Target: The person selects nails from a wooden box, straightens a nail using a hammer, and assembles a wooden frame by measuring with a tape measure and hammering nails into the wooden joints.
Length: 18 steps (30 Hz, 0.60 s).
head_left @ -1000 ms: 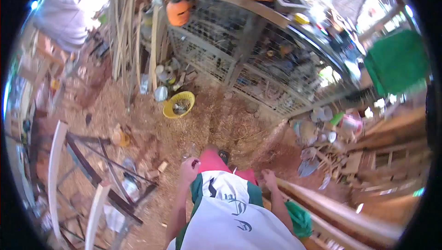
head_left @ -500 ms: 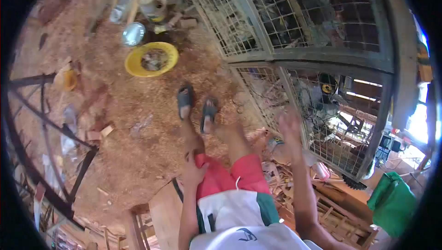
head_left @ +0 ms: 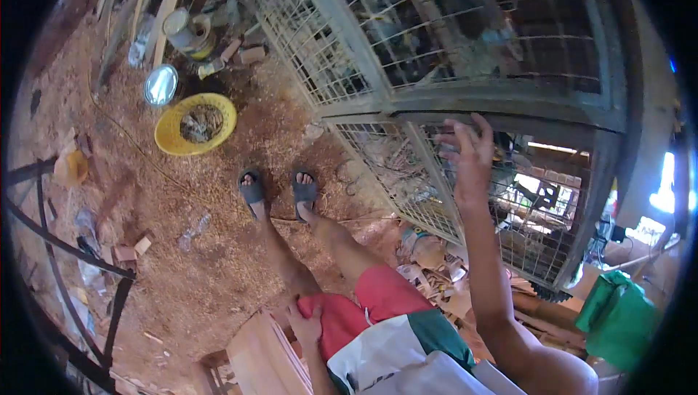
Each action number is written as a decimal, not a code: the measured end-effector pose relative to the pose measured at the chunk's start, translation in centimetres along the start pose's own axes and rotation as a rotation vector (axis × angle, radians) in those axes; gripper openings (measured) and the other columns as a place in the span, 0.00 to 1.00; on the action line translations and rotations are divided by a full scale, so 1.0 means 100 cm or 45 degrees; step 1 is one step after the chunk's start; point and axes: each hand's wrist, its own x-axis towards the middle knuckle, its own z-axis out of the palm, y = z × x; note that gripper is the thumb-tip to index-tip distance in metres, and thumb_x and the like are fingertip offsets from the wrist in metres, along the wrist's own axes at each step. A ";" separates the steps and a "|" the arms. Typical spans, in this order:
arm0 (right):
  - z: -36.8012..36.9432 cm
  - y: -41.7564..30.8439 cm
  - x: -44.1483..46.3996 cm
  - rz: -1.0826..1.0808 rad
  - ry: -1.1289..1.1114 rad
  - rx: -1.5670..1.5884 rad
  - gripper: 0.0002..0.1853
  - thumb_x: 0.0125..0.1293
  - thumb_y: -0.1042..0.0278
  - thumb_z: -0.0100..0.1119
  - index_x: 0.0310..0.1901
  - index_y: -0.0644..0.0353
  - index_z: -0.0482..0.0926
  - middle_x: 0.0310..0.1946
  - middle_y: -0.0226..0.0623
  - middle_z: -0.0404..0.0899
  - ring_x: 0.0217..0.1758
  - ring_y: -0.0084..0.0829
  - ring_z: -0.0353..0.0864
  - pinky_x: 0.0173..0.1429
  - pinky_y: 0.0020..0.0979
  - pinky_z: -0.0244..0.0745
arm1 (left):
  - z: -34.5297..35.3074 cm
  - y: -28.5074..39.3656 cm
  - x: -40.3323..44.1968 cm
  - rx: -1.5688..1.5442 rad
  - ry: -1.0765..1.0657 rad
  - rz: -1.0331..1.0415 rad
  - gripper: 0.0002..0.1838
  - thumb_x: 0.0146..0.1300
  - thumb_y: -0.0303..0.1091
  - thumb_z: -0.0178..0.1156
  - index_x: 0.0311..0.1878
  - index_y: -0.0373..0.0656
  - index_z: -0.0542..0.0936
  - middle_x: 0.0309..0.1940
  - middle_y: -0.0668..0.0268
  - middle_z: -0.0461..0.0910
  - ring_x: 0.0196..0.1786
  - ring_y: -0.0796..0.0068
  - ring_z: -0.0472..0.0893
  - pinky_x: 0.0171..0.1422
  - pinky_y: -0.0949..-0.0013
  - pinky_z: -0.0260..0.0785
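My left hand [head_left: 305, 326] rests on the left leg of my red shorts [head_left: 392, 293], with its fingers lying along the thigh and nothing seen in them. Raised in front of me, my right hand [head_left: 472, 151] is open with fingers apart and slightly curled. It holds nothing. Behind it are the horizontal beam and wire mesh of a grey metal cage [head_left: 502, 104]. Whether the fingertips touch the beam, I cannot tell.
A yellow basin [head_left: 163, 132] with debris in it, a round metal lid [head_left: 161, 85] and paint cans [head_left: 187, 35] stand on the sawdust-covered ground. A black metal frame [head_left: 65, 242] is at left. Scrap wood [head_left: 552, 322] and a green bag [head_left: 618, 319] lie at right.
My right hand has risen towards the cage's beam, its fingers now curling. My left hand stays on my thigh. The view has shifted, and my feet have moved relative to the basin.
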 end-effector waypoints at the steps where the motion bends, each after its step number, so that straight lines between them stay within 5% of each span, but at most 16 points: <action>1: -0.006 -0.007 0.000 0.025 0.008 0.045 0.28 0.77 0.62 0.61 0.72 0.61 0.63 0.57 0.44 0.85 0.45 0.30 0.89 0.41 0.27 0.80 | -0.002 0.000 0.002 -0.042 0.034 0.050 0.40 0.54 0.37 0.76 0.70 0.41 0.73 0.64 0.45 0.73 0.68 0.40 0.74 0.75 0.48 0.67; 8: -0.012 -0.052 0.005 0.198 -0.077 0.127 0.13 0.79 0.62 0.58 0.58 0.58 0.77 0.51 0.37 0.89 0.46 0.28 0.88 0.42 0.29 0.81 | -0.014 0.019 0.013 -0.019 0.015 0.079 0.39 0.59 0.44 0.74 0.72 0.42 0.73 0.62 0.42 0.77 0.65 0.39 0.77 0.71 0.47 0.70; 18: -0.034 -0.053 0.007 0.277 -0.271 0.305 0.10 0.78 0.62 0.59 0.53 0.58 0.79 0.47 0.38 0.89 0.46 0.28 0.88 0.46 0.32 0.83 | -0.015 0.035 0.026 0.028 -0.059 -0.017 0.36 0.61 0.48 0.73 0.70 0.44 0.75 0.64 0.40 0.76 0.65 0.39 0.78 0.69 0.46 0.72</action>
